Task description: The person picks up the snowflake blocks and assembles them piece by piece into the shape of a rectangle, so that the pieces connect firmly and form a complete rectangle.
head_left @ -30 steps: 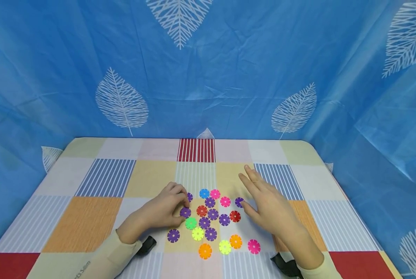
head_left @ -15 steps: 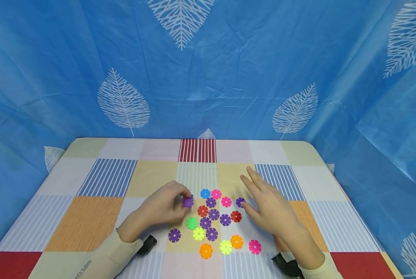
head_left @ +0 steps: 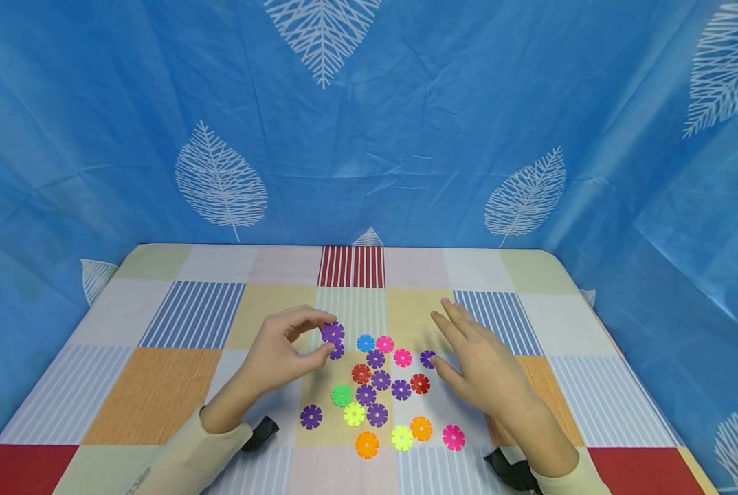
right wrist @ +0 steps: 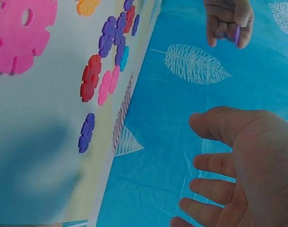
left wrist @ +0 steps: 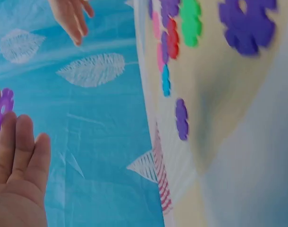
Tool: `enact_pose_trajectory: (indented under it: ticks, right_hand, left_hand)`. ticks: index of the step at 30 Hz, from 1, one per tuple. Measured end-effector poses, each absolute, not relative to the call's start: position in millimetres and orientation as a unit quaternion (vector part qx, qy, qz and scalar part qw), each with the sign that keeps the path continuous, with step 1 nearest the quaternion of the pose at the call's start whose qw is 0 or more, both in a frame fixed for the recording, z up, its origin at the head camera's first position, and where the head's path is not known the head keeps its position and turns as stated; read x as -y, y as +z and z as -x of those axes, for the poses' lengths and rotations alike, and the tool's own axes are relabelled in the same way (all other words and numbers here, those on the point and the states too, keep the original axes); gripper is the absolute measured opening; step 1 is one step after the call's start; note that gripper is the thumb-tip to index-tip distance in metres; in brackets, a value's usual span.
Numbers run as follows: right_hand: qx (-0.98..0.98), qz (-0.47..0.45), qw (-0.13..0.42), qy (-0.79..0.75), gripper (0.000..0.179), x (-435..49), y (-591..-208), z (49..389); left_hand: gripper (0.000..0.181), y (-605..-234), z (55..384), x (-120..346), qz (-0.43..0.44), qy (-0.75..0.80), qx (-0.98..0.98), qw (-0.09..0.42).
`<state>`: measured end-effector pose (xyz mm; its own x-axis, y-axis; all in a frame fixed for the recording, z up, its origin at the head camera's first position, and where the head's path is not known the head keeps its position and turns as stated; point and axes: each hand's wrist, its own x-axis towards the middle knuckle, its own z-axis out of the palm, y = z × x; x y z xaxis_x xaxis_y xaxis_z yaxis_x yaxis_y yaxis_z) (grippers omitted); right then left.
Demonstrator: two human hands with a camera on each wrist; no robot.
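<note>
Between thumb and fingertips, my left hand (head_left: 275, 352) pinches a purple notched plastic disc (head_left: 332, 333), lifted off the table. The same disc (left wrist: 4, 108) shows edge-on at the left of the left wrist view. Another purple disc (head_left: 337, 351) lies on the cloth just below it. My right hand (head_left: 486, 368) hovers with fingers spread and holds nothing, as the right wrist view also shows. Nearest its thumb is a purple disc (head_left: 427, 359). Between the hands lie several more discs, among them a green one (head_left: 341, 395), a blue one (head_left: 365, 344) and a red one (head_left: 420, 383).
A patchwork-patterned cloth (head_left: 189, 392) covers the table. Orange discs, one here (head_left: 367, 445), a yellow disc (head_left: 402, 438) and a pink disc (head_left: 453, 437) lie nearer the front. A blue curtain (head_left: 369, 137) with white leaves rises behind the table and along both sides.
My left hand has picked up a purple disc from beside the green one and raised it up and away from the table. The right hand has stayed nearly still.
</note>
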<state>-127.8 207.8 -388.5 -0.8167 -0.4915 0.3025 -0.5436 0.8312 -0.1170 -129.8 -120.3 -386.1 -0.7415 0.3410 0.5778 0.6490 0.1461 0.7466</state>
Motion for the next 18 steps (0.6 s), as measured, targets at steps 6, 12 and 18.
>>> enact_pose_trajectory:
  ticks: [6, 12, 18]
  right_hand:
    - [0.951, -0.268, 0.126, 0.093, 0.069, -206, -388, 126]
    - [0.95, -0.269, 0.126, 0.093, 0.069, -206, -388, 126]
    - [0.95, -0.27, 0.126, 0.094, 0.068, -206, -388, 126]
  left_hand:
    - [0.035, -369, 118, 114, 0.287, -0.601, 0.734, 0.136]
    - [0.033, -365, 114, 111, 0.263, -0.625, 0.72, 0.149]
    - [0.027, -365, 112, 107, 0.245, -0.632, 0.718, 0.159]
